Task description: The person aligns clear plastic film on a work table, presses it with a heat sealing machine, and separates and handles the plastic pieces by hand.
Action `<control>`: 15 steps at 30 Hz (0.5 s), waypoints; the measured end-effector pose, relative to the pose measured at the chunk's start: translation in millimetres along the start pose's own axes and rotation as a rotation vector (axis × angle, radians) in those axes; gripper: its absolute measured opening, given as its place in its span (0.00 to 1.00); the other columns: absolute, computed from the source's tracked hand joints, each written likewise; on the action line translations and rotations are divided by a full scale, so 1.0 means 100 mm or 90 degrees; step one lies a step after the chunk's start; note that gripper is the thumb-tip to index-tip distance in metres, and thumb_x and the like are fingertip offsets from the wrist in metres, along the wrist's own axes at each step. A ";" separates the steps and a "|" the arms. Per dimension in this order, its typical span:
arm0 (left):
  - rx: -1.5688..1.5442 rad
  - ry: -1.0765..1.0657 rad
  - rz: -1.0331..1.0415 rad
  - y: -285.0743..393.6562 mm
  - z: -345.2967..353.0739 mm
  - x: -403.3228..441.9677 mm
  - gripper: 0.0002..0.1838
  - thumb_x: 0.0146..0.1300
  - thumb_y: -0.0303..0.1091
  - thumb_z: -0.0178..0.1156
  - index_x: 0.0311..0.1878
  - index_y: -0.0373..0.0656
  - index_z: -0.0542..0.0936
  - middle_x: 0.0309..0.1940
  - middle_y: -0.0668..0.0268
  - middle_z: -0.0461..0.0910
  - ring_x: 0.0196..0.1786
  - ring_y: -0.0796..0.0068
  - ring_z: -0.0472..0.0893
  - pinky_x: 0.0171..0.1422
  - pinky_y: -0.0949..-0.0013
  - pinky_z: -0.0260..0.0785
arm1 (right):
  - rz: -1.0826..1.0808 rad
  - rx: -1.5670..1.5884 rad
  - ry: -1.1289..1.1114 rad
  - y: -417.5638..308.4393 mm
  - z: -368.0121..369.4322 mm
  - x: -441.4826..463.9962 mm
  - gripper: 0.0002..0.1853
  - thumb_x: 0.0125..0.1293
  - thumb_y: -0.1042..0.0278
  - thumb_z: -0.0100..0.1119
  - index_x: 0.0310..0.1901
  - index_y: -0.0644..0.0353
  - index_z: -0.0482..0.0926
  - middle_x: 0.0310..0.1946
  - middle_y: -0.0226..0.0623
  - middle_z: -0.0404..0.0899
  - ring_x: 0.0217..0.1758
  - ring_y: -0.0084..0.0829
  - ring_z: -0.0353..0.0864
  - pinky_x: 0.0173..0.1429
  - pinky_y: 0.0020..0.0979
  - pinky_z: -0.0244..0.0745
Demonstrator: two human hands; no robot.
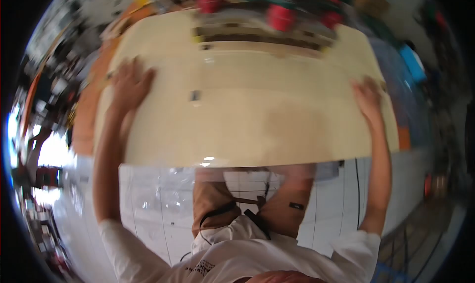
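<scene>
A large cream-coloured sheet (pixel 237 115) covers most of the work surface in front of me. My left hand (pixel 130 85) rests on the sheet near its left side, fingers spread. Near the right edge of the sheet is my right hand (pixel 368 97), its fingers blurred and pointing away from me; whether they grip the edge is not clear. A small dark mark (pixel 196 95) lies left of the sheet's middle. Along the far side stands a blurred machine-like bar (pixel 262 37) with yellow ends.
Red round parts (pixel 281 18) and green parts sit behind the bar. Orange-brown board (pixel 89 115) shows beyond the sheet's left edge. A blue object (pixel 413 64) is at the far right. My legs are below the near edge, over a white tiled floor (pixel 148 223).
</scene>
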State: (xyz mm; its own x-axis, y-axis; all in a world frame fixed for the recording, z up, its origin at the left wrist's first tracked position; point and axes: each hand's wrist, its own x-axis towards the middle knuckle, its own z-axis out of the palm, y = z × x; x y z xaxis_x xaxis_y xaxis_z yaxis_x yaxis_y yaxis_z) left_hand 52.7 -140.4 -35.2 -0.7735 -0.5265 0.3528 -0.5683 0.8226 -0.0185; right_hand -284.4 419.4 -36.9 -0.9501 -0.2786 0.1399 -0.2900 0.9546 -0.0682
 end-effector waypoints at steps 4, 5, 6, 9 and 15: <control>-0.051 -0.148 -0.071 0.04 -0.01 0.07 0.41 0.70 0.67 0.42 0.77 0.48 0.59 0.77 0.43 0.50 0.80 0.44 0.45 0.81 0.46 0.33 | 0.030 0.028 -0.014 -0.17 -0.12 -0.14 0.51 0.68 0.24 0.34 0.76 0.64 0.51 0.77 0.62 0.43 0.82 0.58 0.37 0.79 0.59 0.29; -0.049 -0.148 -0.075 0.08 -0.05 0.06 0.42 0.70 0.68 0.42 0.77 0.49 0.58 0.77 0.44 0.50 0.80 0.44 0.45 0.81 0.44 0.32 | 0.045 0.021 -0.012 -0.17 -0.14 -0.15 0.51 0.68 0.24 0.34 0.76 0.64 0.51 0.77 0.62 0.43 0.82 0.58 0.37 0.79 0.59 0.29; -0.047 -0.152 -0.078 0.08 -0.04 0.02 0.42 0.70 0.68 0.41 0.78 0.50 0.57 0.78 0.45 0.49 0.81 0.44 0.44 0.80 0.44 0.32 | 0.045 0.036 -0.010 -0.17 -0.14 -0.20 0.51 0.68 0.24 0.34 0.76 0.64 0.51 0.77 0.62 0.42 0.82 0.58 0.36 0.79 0.59 0.29; -0.040 -0.161 -0.088 0.09 -0.05 0.04 0.42 0.70 0.68 0.41 0.78 0.51 0.56 0.78 0.45 0.49 0.81 0.44 0.44 0.80 0.42 0.32 | 0.039 0.051 -0.016 -0.16 -0.14 -0.16 0.51 0.68 0.24 0.34 0.76 0.63 0.51 0.77 0.63 0.42 0.82 0.57 0.35 0.79 0.59 0.30; -0.030 -0.163 -0.106 0.15 -0.05 0.02 0.42 0.70 0.69 0.41 0.78 0.51 0.56 0.78 0.44 0.48 0.81 0.44 0.43 0.80 0.41 0.31 | 0.022 0.040 -0.015 -0.17 -0.13 -0.15 0.51 0.67 0.24 0.35 0.76 0.62 0.51 0.77 0.62 0.42 0.82 0.57 0.36 0.79 0.59 0.29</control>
State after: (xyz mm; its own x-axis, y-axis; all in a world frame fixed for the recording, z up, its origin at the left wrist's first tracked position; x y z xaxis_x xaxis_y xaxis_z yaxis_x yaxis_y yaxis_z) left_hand 43.9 -127.6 -29.7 -0.7199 -0.6869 0.0995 -0.6841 0.7265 0.0652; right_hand -263.4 409.0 -25.0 -0.9618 -0.2493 0.1133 -0.2634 0.9553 -0.1344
